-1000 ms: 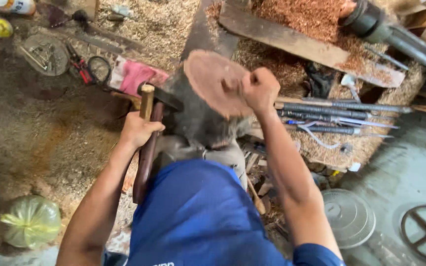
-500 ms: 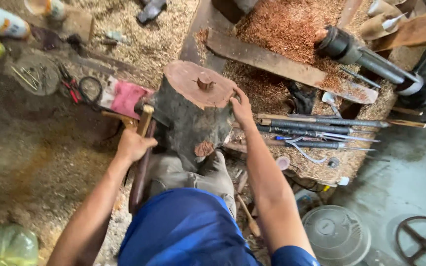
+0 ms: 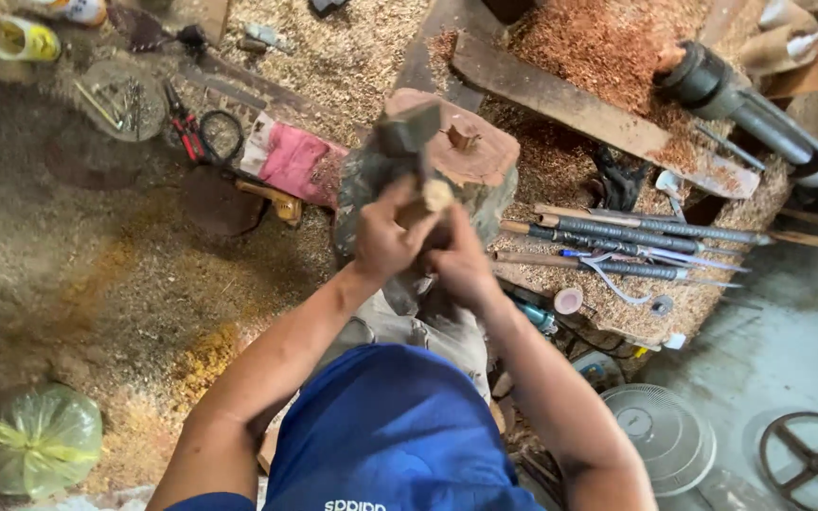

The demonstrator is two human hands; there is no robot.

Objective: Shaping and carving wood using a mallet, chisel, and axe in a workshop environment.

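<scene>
Both hands — left hand [image 3: 385, 237], right hand [image 3: 461, 265] — grip the hammer [image 3: 414, 142] above the stump [image 3: 456, 161]; better strike squarely on its small peg [image 3: 463, 140].

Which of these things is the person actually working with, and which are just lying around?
In use:
- hammer, gripped by the left hand and the right hand
- wood stump beneath it, with a small peg on top

Lying about:
- long turning tools on the sawdust
- red-handled pliers
- pink cloth
- green plastic bag
- yellow bottle
- fan guard
</scene>
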